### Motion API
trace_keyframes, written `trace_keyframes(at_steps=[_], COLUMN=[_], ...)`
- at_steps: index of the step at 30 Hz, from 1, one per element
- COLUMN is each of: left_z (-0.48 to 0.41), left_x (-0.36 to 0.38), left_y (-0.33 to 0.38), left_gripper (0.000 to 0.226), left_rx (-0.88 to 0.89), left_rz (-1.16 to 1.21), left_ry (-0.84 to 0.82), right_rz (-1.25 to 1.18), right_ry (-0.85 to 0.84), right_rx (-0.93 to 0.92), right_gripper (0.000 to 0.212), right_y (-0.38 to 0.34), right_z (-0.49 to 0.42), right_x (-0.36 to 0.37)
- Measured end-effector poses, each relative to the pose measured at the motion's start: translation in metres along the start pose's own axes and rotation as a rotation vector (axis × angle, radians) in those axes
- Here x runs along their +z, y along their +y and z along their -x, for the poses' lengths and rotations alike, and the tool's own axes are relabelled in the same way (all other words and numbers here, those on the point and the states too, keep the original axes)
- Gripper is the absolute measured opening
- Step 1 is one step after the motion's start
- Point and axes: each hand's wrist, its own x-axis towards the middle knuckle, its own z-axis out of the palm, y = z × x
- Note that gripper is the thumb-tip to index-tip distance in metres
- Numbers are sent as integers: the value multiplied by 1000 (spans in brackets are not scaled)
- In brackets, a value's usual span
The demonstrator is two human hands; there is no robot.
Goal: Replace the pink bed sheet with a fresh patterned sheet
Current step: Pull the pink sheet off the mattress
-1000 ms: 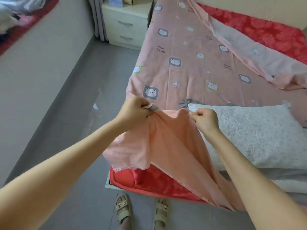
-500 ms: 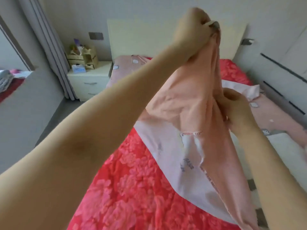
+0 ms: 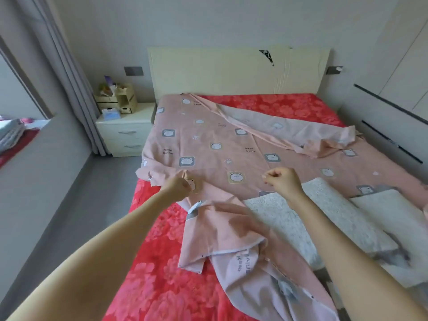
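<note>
Spanning the bed lengthwise toward the headboard [image 3: 231,70], the pink frog-print sheet [image 3: 208,135] lay over the red floral cover [image 3: 157,262], with its near corner turned back and bunched between the two forearms. The left hand [image 3: 178,186] sat at the sheet's left edge, fingers curled and apparently pinching the fold there. The right hand [image 3: 283,183] was over the sheet's middle, just beyond the pillow [image 3: 278,218], fingers closed in a fist; whether it held cloth could not be told. The loose corner lay nearer the person than both hands, closest to the left.
</note>
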Motion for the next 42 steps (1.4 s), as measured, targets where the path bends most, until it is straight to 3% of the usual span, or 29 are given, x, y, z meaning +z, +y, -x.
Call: trace_keyframes(at_steps=[7,14,18,24,30,34,37,42], left_z=[23,56,79,91,47,-9,-67,-194], left_x=[-69,-153,-212,-285,-307,-305,-313,-351], left_y=[-124,-288,-397,-500,-533,-521,-511,-496], left_gripper=[12,16,12,14,13,14,12,13], left_rx=[-115,-194,-200,-225,-178,-104,-52,-7], left_rz=[121,267,320,356,468,488,469,446], left_ry=[27,104,90,84,107,-8,-130,-147], right_rz=[85,76,-12,-42,29,68,90,162], right_ry=[-143,-267,-275,-290,-318,-303,-298,-345], right_rx=[-17,-41,83,182,191,195,225,244], right_gripper=[22,13,23,26,13,15,15,18], right_y=[-51,-115,-144,-174,-194,-193,-186,-191], right_z=[14,59,109,156,157,123,81,-22], right_x=[120,289,393,494,551,578,602,640])
